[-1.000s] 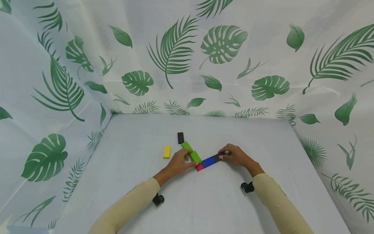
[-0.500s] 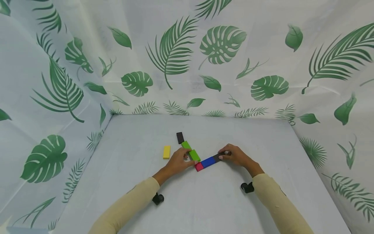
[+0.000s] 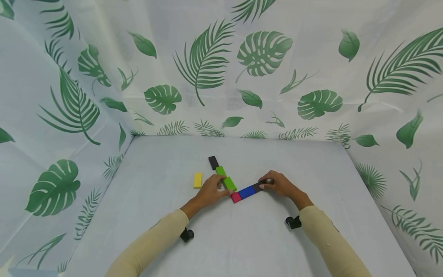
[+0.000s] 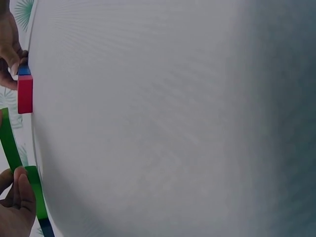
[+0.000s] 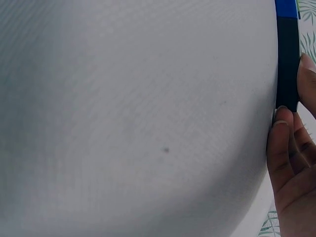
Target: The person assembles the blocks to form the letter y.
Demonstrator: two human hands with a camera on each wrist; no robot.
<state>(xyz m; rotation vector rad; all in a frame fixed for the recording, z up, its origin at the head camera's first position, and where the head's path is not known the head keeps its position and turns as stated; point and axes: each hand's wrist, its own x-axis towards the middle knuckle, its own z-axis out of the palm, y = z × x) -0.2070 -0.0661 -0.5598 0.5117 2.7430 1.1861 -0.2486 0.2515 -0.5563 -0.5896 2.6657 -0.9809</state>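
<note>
Two green blocks (image 3: 230,184) lie end to end in a slightly offset slanting line, with a black block (image 3: 213,162) at its far end. My left hand (image 3: 210,192) holds the nearer green block between thumb and fingers; the thumb tip is close to a red block (image 3: 236,197). That red block joins a blue block (image 3: 247,191) in a second line slanting up to the right. At this line's right end, my right hand (image 3: 281,184) pinches another black block (image 5: 288,64). In the head view the two lines form a V.
A yellow block (image 3: 197,180) lies alone on the white table (image 3: 235,238), left of the green ones. Behind and on both sides hangs a leaf-print sheet (image 3: 221,77). Small black wrist cameras (image 3: 187,235) sit under both sleeves.
The green blocks have shifted slightly left, away from the red block, more of which now shows. The far black block has turned into line with them. My right hand stays in place.
</note>
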